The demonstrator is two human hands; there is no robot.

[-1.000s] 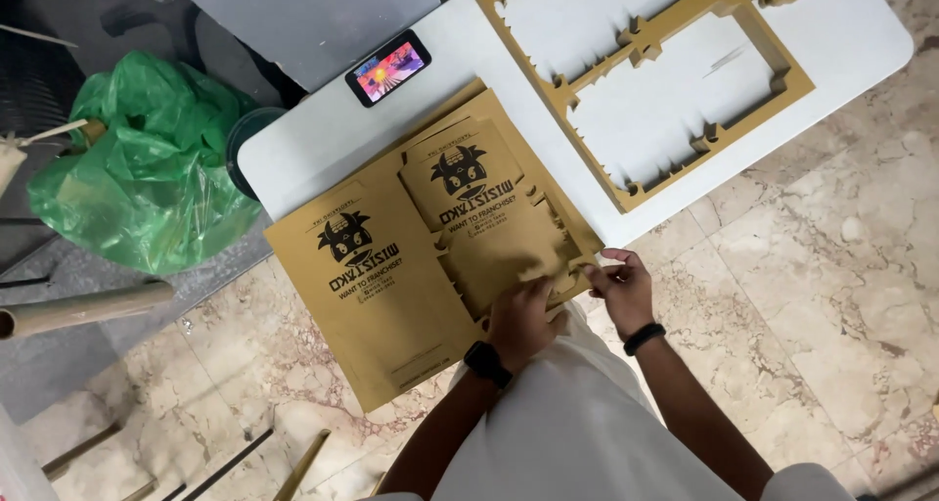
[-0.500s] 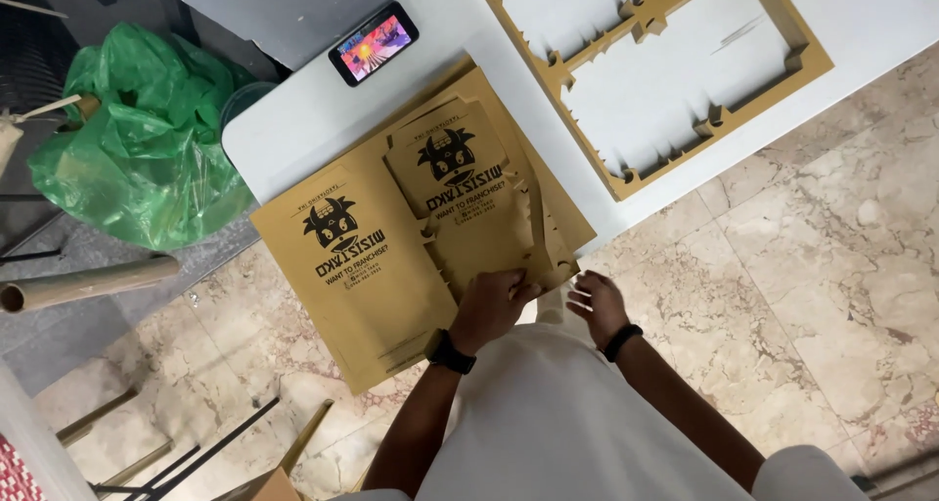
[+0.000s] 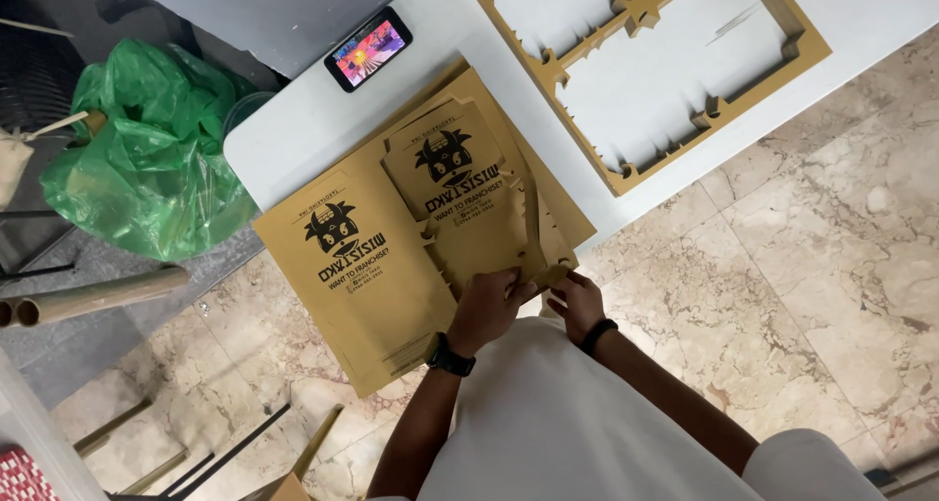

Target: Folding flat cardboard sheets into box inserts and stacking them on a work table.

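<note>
Head view, straight down, near table point(image 3: 293, 139)

Tan cardboard sheets point(image 3: 372, 266) with black print, green bag point(image 3: 147, 159), white table point(image 3: 313, 119).

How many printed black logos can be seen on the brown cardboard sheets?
2. One logo is on the sheet hanging over the table edge, one logo on the sheet beside it. Stacked sheets underneath may hide more.

I read this as a small packaging workshop, though my narrow view leaves that unsure: printed brown die-cut cardboard sheets point(image 3: 391, 256) cover a white table point(image 3: 293, 139), a punched-out cardboard frame point(image 3: 655, 80) lies beside them, and cardboard tubes point(image 3: 88, 297) rest on the marble floor point(image 3: 812, 266).
</note>
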